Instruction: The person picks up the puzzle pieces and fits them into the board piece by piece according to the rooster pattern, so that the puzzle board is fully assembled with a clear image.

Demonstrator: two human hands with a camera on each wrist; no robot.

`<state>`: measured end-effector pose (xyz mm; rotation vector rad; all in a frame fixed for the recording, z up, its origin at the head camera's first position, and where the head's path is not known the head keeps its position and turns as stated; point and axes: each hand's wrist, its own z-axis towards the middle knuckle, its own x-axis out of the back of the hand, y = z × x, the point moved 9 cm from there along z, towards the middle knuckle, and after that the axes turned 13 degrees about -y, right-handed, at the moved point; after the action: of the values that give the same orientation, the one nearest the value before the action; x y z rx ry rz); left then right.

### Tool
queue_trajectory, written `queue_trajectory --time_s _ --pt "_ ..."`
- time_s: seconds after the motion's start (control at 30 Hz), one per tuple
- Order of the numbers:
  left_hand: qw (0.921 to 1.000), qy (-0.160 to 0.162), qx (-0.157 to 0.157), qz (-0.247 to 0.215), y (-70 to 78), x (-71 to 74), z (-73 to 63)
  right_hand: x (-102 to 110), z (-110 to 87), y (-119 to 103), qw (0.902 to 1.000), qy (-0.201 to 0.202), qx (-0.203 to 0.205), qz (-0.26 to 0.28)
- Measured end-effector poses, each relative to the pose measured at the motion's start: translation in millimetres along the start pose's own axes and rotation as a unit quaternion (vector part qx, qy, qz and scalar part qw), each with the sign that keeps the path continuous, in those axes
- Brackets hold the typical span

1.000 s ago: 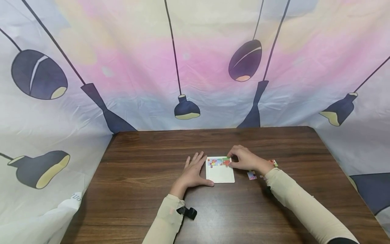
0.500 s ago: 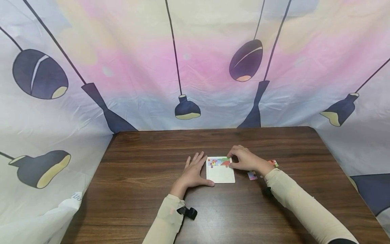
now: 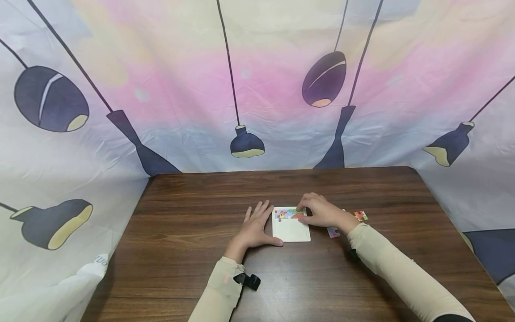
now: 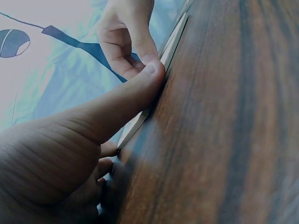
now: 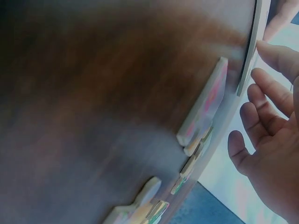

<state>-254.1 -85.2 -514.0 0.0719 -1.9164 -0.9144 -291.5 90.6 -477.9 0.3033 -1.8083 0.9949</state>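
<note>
Can't see far right corner of white board (image 3: 290,231) behind right hand (image 3: 320,211), nor left sleeve (image 3: 216,288) past near edge; can't decipher tiny puzzle picture (image 3: 285,214).

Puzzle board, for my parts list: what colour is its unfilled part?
The board is white there; the head view shows it best.

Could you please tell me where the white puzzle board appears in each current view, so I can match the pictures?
Head: the white board lies below and slightly right of the picture's middle.
Left wrist: the white board is a thin slanting strip, upper middle, partly hidden.
Right wrist: the white board is a narrow edge, upper right.
Shared landmark: the right hand, at the top in left wrist, at the right in right wrist.
</note>
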Motion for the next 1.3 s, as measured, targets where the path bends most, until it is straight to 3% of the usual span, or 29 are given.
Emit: queue_trajectory --time_s 0.2,0.47,0.83,1.3 --pt "1.0 0.0 0.001 0.003 0.3 0.3 0.5 -1 0.4 1 1.0 0.002 0.004 -0.003" --pt "1.0 0.001 0.001 0.0 0.7 0.0 1.1 7 -11.4 15 0.9979 0.027 0.024 0.055" --pt "1.0 0.005 -0.001 0.0 1.3 0.9 -0.2 25 -37.4 38 0.9947 0.07 0.005 0.075" --pt "1.0 0.002 -0.001 -0.002 -1.0 -0.1 1.5 27 -74.5 71 0.9891 0.078 -0.034 0.12"
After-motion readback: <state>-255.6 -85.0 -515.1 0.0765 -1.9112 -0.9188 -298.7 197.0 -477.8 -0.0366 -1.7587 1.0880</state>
